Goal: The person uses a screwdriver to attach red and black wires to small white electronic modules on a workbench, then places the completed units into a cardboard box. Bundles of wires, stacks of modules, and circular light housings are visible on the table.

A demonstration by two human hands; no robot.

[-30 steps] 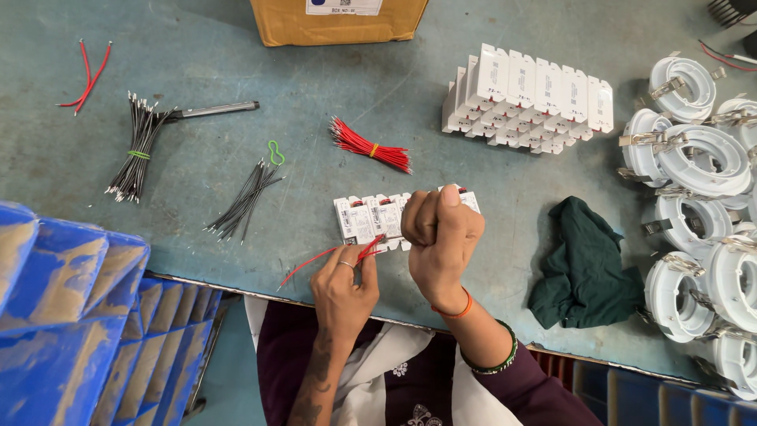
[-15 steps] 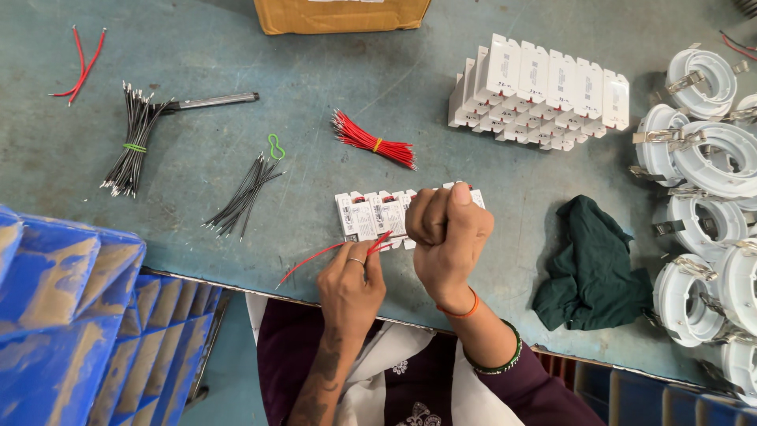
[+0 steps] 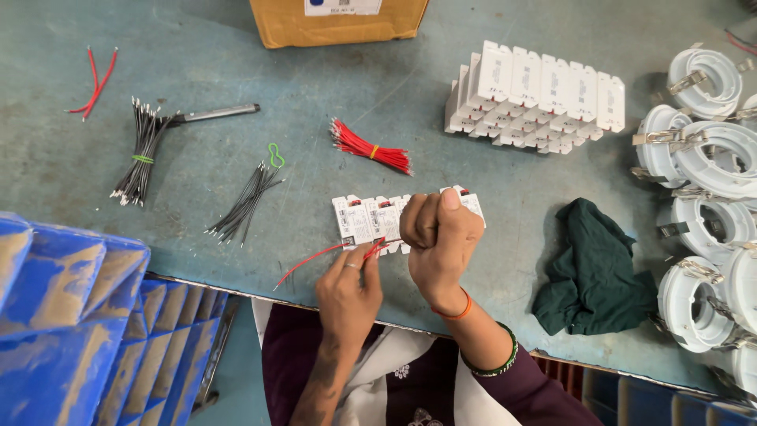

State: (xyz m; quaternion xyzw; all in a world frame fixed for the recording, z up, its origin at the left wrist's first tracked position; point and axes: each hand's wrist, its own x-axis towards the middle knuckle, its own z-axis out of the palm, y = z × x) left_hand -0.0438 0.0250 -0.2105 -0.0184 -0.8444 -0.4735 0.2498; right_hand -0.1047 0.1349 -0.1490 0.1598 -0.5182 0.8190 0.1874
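The left hand (image 3: 349, 282) pinches a red wire (image 3: 315, 258) between thumb and fingertips, right at the lower edge of a row of small white boxes (image 3: 367, 218) lying on the table (image 3: 489, 197); the wire's loose end trails off to the left toward the table edge. The right hand (image 3: 440, 239) is closed in a fist, thumb up, over the right part of the same row, pressing on it; what it grips inside the fist is hidden. The two hands sit just beside each other, nearly touching.

Above the row lies a bundle of red wires (image 3: 371, 147) tied with a yellow band. To the left are loose black wires (image 3: 246, 201) by a green loop (image 3: 275, 155), and farther left a tied black wire bundle (image 3: 142, 154) next to a pen-like tool (image 3: 217, 113). A stack of white boxes (image 3: 540, 99) stands at upper right, a dark green cloth (image 3: 595, 268) lies to the right, and white round housings (image 3: 710, 189) crowd the right edge. Blue bins (image 3: 71, 315) sit at lower left.
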